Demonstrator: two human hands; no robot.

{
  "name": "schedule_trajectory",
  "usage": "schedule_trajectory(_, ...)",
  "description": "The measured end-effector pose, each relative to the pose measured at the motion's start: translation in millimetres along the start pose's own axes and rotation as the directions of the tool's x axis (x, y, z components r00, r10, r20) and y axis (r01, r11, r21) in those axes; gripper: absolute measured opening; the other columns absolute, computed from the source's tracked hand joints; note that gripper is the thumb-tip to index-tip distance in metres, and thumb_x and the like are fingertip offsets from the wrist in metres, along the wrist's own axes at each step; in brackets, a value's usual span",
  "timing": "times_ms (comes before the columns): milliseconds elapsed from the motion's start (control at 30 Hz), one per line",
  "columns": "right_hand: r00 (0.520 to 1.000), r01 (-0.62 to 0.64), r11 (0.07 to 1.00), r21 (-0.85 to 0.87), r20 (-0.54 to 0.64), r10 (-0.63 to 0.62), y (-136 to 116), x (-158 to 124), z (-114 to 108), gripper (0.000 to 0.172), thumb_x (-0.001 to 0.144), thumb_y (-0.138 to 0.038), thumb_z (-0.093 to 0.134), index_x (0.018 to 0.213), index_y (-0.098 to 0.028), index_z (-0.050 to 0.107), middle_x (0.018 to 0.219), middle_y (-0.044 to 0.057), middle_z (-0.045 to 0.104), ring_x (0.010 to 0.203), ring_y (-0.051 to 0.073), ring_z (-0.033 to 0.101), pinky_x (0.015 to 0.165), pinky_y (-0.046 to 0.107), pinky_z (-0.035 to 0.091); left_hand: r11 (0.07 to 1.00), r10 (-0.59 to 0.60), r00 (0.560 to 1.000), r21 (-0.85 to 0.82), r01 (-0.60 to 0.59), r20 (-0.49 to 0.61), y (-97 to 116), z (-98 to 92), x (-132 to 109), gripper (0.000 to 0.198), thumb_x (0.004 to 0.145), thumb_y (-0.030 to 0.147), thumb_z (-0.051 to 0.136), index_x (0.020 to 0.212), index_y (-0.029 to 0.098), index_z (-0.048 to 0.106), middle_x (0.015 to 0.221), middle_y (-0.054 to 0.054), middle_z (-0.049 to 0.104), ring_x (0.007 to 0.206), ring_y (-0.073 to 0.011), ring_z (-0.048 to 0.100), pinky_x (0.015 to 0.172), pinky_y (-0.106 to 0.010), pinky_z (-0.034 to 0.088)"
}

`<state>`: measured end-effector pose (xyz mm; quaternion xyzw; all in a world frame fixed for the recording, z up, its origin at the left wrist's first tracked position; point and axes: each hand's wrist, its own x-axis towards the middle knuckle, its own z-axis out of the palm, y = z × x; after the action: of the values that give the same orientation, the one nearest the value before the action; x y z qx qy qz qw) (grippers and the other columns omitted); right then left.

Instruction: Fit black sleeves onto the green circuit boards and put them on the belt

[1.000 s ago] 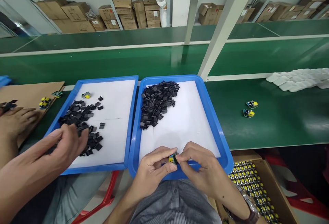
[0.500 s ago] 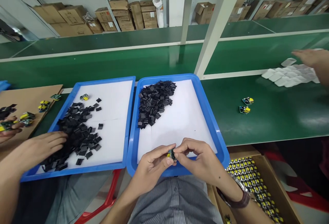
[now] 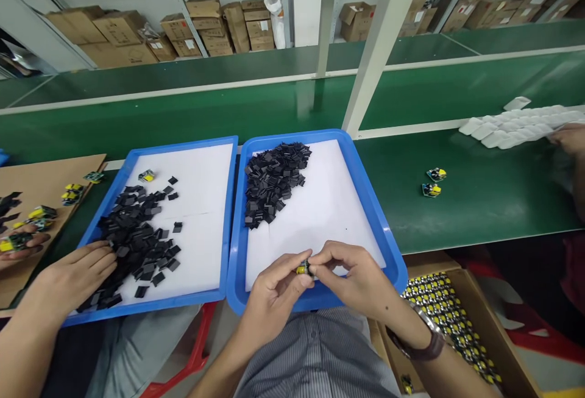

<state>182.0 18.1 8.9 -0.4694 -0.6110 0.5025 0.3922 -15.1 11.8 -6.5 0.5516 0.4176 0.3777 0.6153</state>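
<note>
Over the near edge of the right blue tray [image 3: 397,264], my left hand [image 3: 275,291] is closed on a small circuit board [image 3: 302,269] with a yellow component. At the board's right side, the thumb and fingertips of my right hand [image 3: 350,273] pinch its edge. Whether a black piece is also between those fingertips is hidden. A heap of small flat black pieces [image 3: 274,181] lies on the white liner in the tray's far left part. Further right on the green bench are two similar circuit boards [image 3: 432,190].
At left, a co-worker's hand [image 3: 75,279] reaches into another blue tray [image 3: 231,203] of black pieces. A cardboard sheet [image 3: 59,169] bears more boards. White pieces [image 3: 507,130] lie at right near another person's hand [image 3: 571,137]. A carton [image 3: 491,331] holds rows of boards below the bench.
My hands stay together on the board, which is turned slightly, showing more yellow. The person's hand at right has moved down from above the white pieces. The view has shifted a little.
</note>
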Motion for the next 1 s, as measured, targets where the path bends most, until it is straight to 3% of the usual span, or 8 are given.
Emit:
schedule_trajectory(100, 0.994, -0.101, 0.962, 0.253, 0.054, 0.09, 5.9, -2.2, -3.5, 0.011, 0.094, -0.026, 0.073, 0.102, -0.021, 0.077, 0.089, 0.002, 0.076, 0.08, 0.018, 0.075, 0.076, 0.032, 0.062, 0.997, -0.003, 0.999, -0.082, 0.007, 0.042, 0.0, -1.9, -3.8, 0.046, 0.095, 0.026, 0.076, 0.139, 0.033, 0.068, 0.139, -0.01, 0.06, 0.091, -0.018, 0.074, 0.086, -0.036, 0.065)
schedule_trajectory(200, 0.99, -0.105, 0.922, 0.372, 0.128, 0.061, 6.6, -5.4, -9.7, 0.023, 0.092, -0.032, 0.079, 0.114, -0.024, 0.078, 0.096, 0.003, 0.077, 0.086, 0.018, 0.076, 0.083, 0.035, 0.064, 0.988, -0.033, 0.999, -0.149, 0.038, 0.032, -1.1, -4.3, -7.5, 0.041, 0.095, 0.023, 0.075, 0.135, 0.031, 0.07, 0.122, -0.008, 0.069, 0.091, -0.0183, 0.075, 0.086, -0.035, 0.065)
schedule_trajectory(333, 0.991, -0.109, 0.91, 0.4, 0.114, 0.069, 7.7, -2.9, -13.8, 0.028, 0.084, -0.032, 0.088, 0.11, -0.026, 0.081, 0.101, 0.003, 0.074, 0.093, 0.017, 0.072, 0.088, 0.033, 0.061, 0.987, 0.025, 1.0, -0.158, -0.023, 0.01, -1.7, -5.4, -8.1, 0.034, 0.091, 0.019, 0.08, 0.124, 0.026, 0.075, 0.119, -0.009, 0.073, 0.113, -0.0224, 0.07, 0.102, -0.036, 0.058)
schedule_trajectory(467, 0.976, -0.189, 0.845, 0.501, 0.188, 0.107, 12.9, 2.4, -8.6, 0.032, 0.076, -0.032, 0.094, 0.105, -0.026, 0.083, 0.091, 0.0, 0.07, 0.085, 0.015, 0.068, 0.078, 0.03, 0.062, 0.974, 0.088, 0.996, -0.21, -0.08, 0.025, -1.8, -5.0, -6.7, 0.035, 0.087, 0.017, 0.083, 0.121, 0.027, 0.077, 0.116, -0.007, 0.074, 0.106, -0.02, 0.072, 0.096, -0.031, 0.059)
schedule_trajectory(633, 0.97, -0.229, 0.794, 0.564, 0.197, 0.14, 14.9, 4.0, -2.2, 0.026, 0.076, -0.029, 0.094, 0.1, -0.026, 0.083, 0.084, -0.002, 0.07, 0.077, 0.013, 0.069, 0.074, 0.029, 0.063, 0.973, 0.048, 0.999, -0.227, -0.046, 0.001, -3.1, -5.3, -9.0, 0.033, 0.086, 0.02, 0.085, 0.118, 0.024, 0.078, 0.109, -0.008, 0.077, 0.096, -0.0208, 0.074, 0.087, -0.032, 0.062)
schedule_trajectory(800, 0.957, -0.278, 0.769, 0.576, 0.236, 0.169, 16.2, 6.6, -1.5, 0.026, 0.076, -0.029, 0.094, 0.097, -0.024, 0.081, 0.076, -0.002, 0.072, 0.069, 0.012, 0.068, 0.067, 0.027, 0.061, 0.985, 0.068, 0.998, -0.159, -0.067, -0.001, -6.5, -6.2, -10.4, 0.036, 0.087, 0.02, 0.083, 0.122, 0.023, 0.077, 0.118, -0.012, 0.076, 0.104, -0.0263, 0.075, 0.09, -0.038, 0.063)
schedule_trajectory(1000, 0.955, -0.292, 0.791, 0.537, 0.209, 0.211, 22.0, 9.1, 2.0, 0.028, 0.074, -0.032, 0.095, 0.094, -0.021, 0.078, 0.074, -0.003, 0.07, 0.066, 0.012, 0.065, 0.063, 0.025, 0.058, 0.994, 0.104, 0.994, -0.022, -0.104, 0.008, -7.6, -3.0, -12.0, 0.038, 0.091, 0.02, 0.08, 0.128, 0.025, 0.074, 0.116, -0.011, 0.075, 0.101, -0.0242, 0.075, 0.088, -0.037, 0.063)
